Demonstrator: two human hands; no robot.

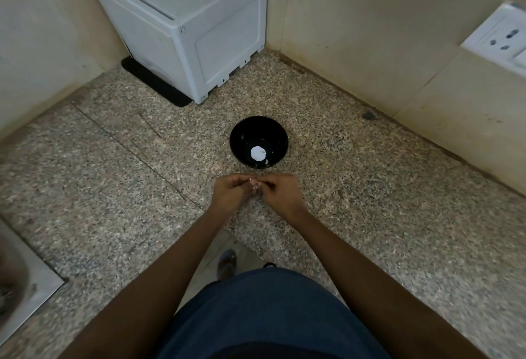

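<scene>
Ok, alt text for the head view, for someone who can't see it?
The left hand and right hand meet over a speckled stone counter, pinching a small pale item, just short of a black bowl holding a white round piece. A white box stands in the corner behind.

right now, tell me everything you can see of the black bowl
The black bowl is round, glossy and deep, plastic-looking, standing upright on the speckled stone counter just beyond the left hand and right hand, neither touching it. One small white round piece lies at its bottom, a few pale specks beside it.
</scene>
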